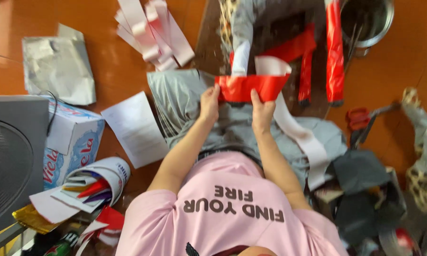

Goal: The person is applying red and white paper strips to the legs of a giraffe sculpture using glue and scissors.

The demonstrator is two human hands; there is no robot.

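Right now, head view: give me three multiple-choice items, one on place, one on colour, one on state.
1. Where are the scissors?
A. on the floor by the right hand's side
B. inside the metal pot
C. on the cardboard box

2. What colour is the strip held up by both hands?
A. blue
B. red
C. green

3. How is the strip held?
A. pinched by the left hand and right hand, one at each end
B. lying loose on the floor
C. by one hand only

Answers: 1 A, red handles lie on the orange floor; 2 B, glossy red; 3 A, both thumbs press its lower edge.
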